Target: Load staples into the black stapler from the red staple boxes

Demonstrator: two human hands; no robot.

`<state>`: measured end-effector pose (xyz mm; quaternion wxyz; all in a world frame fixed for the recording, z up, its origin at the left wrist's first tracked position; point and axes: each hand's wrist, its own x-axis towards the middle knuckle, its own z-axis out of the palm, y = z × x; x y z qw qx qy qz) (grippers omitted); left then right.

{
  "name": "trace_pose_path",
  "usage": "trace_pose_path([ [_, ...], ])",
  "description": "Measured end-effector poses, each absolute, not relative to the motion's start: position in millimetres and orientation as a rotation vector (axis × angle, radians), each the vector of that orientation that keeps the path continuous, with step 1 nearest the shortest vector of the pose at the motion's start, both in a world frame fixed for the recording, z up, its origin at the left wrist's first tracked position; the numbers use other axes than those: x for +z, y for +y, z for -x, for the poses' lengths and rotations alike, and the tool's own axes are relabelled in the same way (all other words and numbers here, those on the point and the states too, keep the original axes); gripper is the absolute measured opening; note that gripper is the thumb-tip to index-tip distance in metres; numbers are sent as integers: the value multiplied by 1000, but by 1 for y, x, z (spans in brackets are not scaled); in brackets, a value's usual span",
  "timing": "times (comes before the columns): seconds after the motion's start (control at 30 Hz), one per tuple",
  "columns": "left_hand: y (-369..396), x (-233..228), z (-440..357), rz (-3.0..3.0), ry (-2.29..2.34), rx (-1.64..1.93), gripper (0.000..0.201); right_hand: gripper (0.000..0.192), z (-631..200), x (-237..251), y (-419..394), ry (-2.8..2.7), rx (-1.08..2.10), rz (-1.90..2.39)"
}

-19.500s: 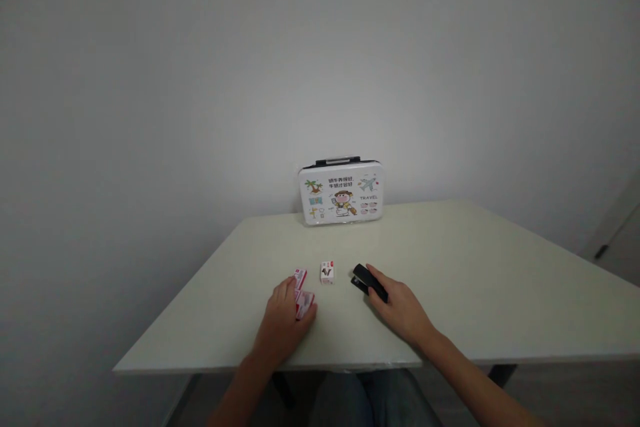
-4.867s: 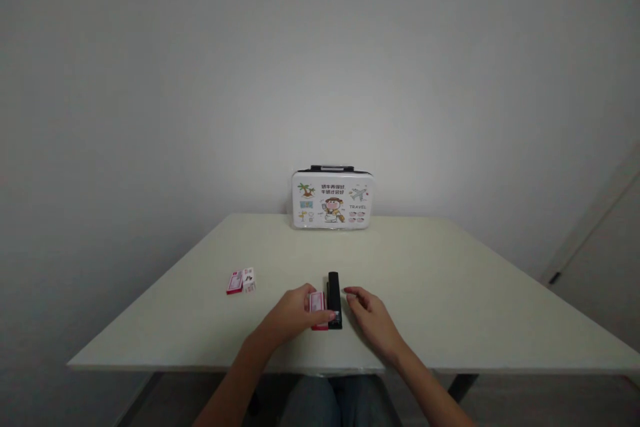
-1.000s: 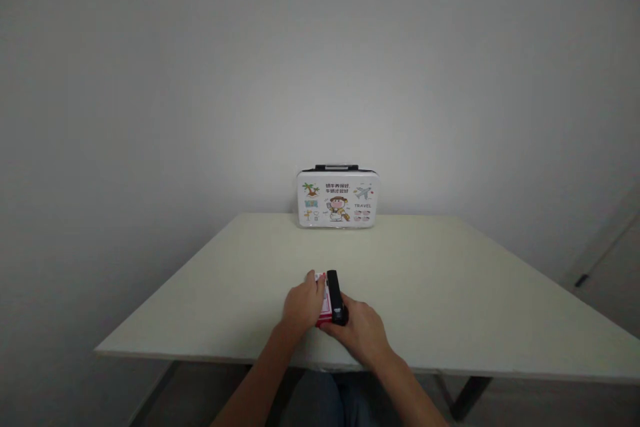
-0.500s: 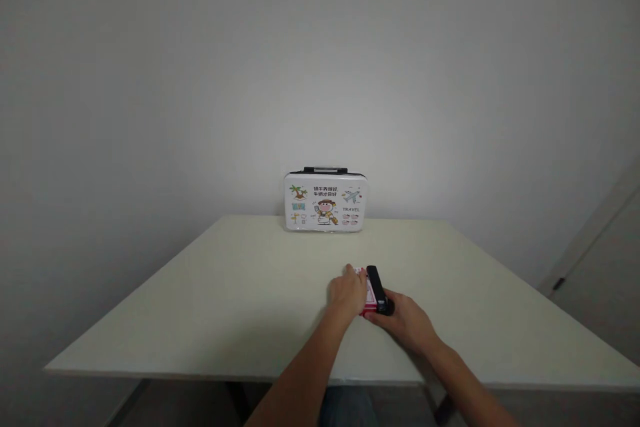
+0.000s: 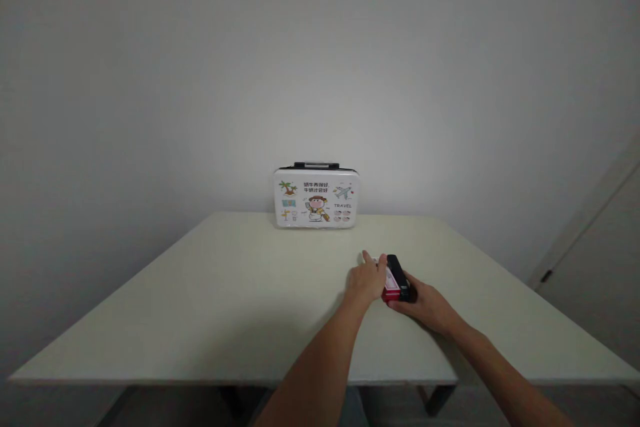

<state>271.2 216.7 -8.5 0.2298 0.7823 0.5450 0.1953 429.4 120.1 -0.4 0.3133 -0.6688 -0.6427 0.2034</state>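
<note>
Right grip: part-closed about the near end of the black stapler, thumb at the red-and-white box. Left grip: bent against the box's left side; closure hidden, cannot tell. Box and stapler side by side, right of centre on the pale surface.

Box between left fingers and right fingers: red near end, white top with pinkish-red bordered print.
Stapler at right fingers: plain black.
Case beyond both fingers: white, printed with green palms, bluish plane, yellow-clad cartoon cow, black lettering.
Handle above it: black.
Surface under fingers: plain creamy white.
Wall far beyond fingers: plain grey.
</note>
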Motion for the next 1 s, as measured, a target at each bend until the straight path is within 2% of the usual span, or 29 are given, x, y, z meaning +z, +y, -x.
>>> trace_pose_path([
  [0.07, 219, -14, -249, -2149, 1492, 578, 82, 111, -436, -9, 117, -1669, 509, 1834],
  [0.13, 220, -20, -218, -2158, 1497, 634, 78, 121, -440, -16, 111, -1630, 466, 1877],
  [0.2, 220, -24, -181, -2185, 1505, 686, 69, 113, -436, -19, 102, -1588, 364, 1863],
  [0.37, 210, -30, -90, -2320, 1497, 717, 43, 54, -370, -12, 83, -1642, 167, 1687],
  [0.47, 199, -31, -51, -2421, 1506, 730, 35, 39, -319, -12, 87, -1821, 196, 1522],
  [0.57, 187, -34, -24, -2480, 1581, 751, 39, 43, -292, -22, 102, -1966, 172, 1485],
  [0.7, 177, -42, -3, -2584, 1607, 695, 46, 54, -286, -37, 122, -2115, 109, 1670],
  [0.83, 178, -51, 1, -2688, 1611, 551, 51, 58, -281, -42, 129, -2132, 92, 1862],
  [1.0, 183, -58, 0, -2703, 1661, 539, 53, 61, -274, -46, 128, -2123, -7, 1978],
])
